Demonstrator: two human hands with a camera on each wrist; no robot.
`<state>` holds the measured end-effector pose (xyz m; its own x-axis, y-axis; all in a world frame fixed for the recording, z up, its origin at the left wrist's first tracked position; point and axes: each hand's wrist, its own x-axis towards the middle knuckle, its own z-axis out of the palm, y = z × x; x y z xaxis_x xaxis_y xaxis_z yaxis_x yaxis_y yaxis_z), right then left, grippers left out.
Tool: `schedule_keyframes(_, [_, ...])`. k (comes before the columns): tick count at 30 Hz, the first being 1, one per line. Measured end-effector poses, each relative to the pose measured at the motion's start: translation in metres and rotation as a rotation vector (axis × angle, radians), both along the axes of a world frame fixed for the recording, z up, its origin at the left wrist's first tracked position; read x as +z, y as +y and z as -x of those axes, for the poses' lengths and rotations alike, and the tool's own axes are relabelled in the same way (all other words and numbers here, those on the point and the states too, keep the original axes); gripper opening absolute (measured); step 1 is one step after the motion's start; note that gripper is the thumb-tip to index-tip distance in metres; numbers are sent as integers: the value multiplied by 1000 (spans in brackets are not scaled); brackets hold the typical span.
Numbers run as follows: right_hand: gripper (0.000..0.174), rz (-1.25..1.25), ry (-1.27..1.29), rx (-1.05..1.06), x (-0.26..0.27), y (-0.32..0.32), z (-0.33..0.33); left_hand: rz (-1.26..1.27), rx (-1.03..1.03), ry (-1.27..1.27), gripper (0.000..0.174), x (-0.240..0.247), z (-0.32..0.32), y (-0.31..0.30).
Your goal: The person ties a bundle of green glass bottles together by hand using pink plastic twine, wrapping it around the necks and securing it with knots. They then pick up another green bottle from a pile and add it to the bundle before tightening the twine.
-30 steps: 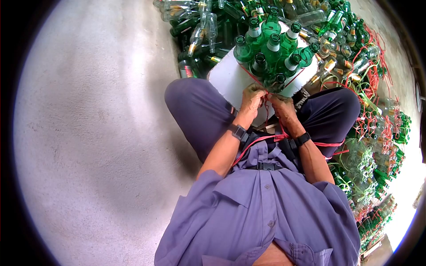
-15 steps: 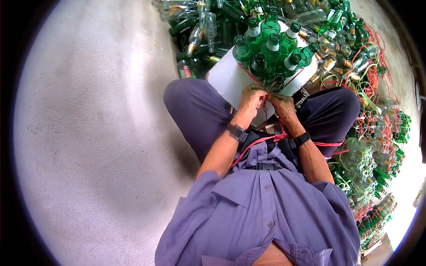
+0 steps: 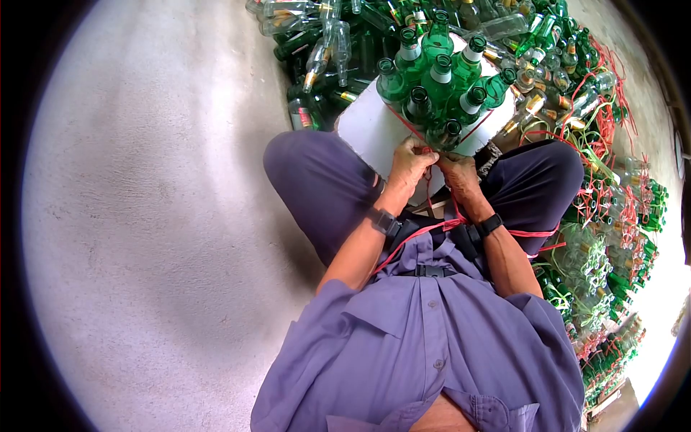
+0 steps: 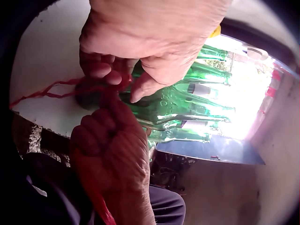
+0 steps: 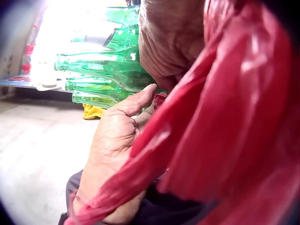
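Both hands meet at the near side of a cluster of upright green bottles [image 3: 440, 79]. My left hand [image 3: 409, 164] pinches red plastic twine [image 4: 123, 83] between thumb and curled fingers. Close against it, my right hand [image 3: 461, 176] also has its fingers curled on the twine. A line of twine runs around the bottles to the fingers, and loose ends hang below the hands. In the right wrist view, a wide red strip [image 5: 225, 112] fills the foreground and partly covers the hands. The bottles stand on a white board [image 3: 367, 133] between the bent knees.
A heap of loose green and clear bottles [image 3: 324, 43] lies behind the board. On the right are bottle bundles [image 3: 597, 281] bound with red and green twine, and a tangle of red twine [image 3: 612, 93]. Red twine [image 3: 450, 225] also lies across the lap. Concrete floor [image 3: 165, 216] extends on the left.
The left hand's fingers and thumb have shifted slightly on the twine, with the thumb now straighter toward the right hand. The right hand and the bottles have hardly moved.
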<state>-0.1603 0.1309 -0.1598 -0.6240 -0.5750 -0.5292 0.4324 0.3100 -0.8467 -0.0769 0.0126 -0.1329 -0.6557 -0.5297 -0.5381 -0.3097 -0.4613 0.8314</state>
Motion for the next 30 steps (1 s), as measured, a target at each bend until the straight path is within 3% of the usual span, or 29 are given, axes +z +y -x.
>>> schedule_keyframes(3, [24,-6,-2,-4,-1,-1,0,110,-6,-43,16,-9,-2,3])
schedule_keyframes(7, [26,-19,13,7,3,-2,0,53,-39,-106,12,-18,-8,0])
schedule_keyframes(15, [26,-58,23,24,3,-3,1,139,62,-75,6,-22,-5,0])
schedule_keyframes(25, [26,-59,77,41,6,-4,0,46,145,-32,6,-8,-4,-3])
schedule_keyframes(30, [25,-20,9,74,2,-2,1,299,72,-132,12,-20,-3,-5])
